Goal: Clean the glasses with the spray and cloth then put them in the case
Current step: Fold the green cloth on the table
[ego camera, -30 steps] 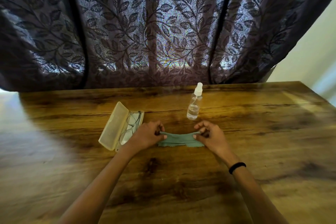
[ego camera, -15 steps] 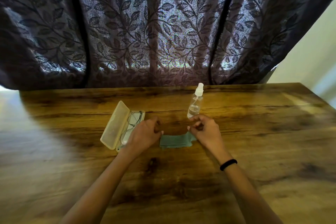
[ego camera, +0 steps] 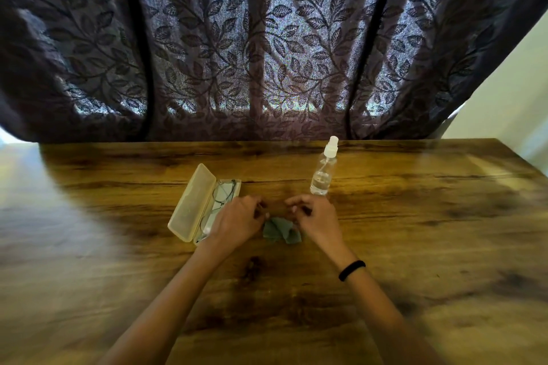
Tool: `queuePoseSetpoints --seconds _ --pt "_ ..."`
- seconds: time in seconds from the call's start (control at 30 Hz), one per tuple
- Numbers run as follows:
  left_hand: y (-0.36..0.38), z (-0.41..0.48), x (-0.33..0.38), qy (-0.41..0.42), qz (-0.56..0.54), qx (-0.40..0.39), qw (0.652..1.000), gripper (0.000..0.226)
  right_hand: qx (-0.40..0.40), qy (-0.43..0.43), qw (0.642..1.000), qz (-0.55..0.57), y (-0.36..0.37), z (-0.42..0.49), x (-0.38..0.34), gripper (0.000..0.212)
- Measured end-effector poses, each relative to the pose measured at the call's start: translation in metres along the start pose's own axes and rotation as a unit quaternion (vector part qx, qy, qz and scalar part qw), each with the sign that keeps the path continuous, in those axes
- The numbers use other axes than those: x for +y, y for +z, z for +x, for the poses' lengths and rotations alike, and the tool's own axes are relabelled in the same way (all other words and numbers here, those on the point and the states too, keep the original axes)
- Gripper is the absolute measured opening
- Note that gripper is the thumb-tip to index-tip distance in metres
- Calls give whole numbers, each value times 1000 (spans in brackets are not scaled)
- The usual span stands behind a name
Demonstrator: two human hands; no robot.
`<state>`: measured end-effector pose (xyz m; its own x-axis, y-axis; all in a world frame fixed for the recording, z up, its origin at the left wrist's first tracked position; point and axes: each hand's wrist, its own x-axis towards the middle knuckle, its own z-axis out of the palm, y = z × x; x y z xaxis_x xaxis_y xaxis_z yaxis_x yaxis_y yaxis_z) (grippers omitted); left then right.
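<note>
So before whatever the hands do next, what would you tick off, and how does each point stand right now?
1. Glasses in the case: ok, they lie in the open tray.
2. Case lid open: ok, it is swung wide to the left.
3. Cloth within reach: ok, it lies crumpled on the table between the two hands.
4. Cloth actually gripped: cannot tell; left hand and right hand have curled fingers just above it.
5. Spray bottle upright and out of the way: ok, it stands beyond the right hand.
6. Lenses cleaned: cannot tell.
</note>
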<state>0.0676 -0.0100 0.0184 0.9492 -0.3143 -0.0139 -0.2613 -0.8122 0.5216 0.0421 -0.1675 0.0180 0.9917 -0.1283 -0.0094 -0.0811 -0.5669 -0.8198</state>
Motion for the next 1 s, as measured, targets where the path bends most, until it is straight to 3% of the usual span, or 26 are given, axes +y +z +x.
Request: queuePoseSetpoints --seconds 0.17,0.27,0.37,0.53,0.7,0.8,0.9,1.0 --pt "1 2 4 11 9 2 1000 28 -40 75 975 204 -20 -8 -1 16" --pt "2 3 5 6 8 0 1000 29 -93 80 966 227 -13 -16 -1 18" --pt "3 2 5 10 21 -3 1000 27 -80 84 965 234 -5 -20 2 17" --pt "3 1 2 6 52 -35 998 26 29 58 995 71 -4 -16 14 13" --pt "3 2 4 41 53 -9 998 17 8 38 994 -100 -6 -14 16 19" --pt "2 1 6 53 51 11 997 22 12 31 991 -128 -5 -12 16 17" --pt "2 1 5 49 76 -47 995 37 9 30 991 -133 -4 -11 17 11" --pt "3 3 4 49 87 -76 992 39 5 30 991 -129 -4 -11 17 7"
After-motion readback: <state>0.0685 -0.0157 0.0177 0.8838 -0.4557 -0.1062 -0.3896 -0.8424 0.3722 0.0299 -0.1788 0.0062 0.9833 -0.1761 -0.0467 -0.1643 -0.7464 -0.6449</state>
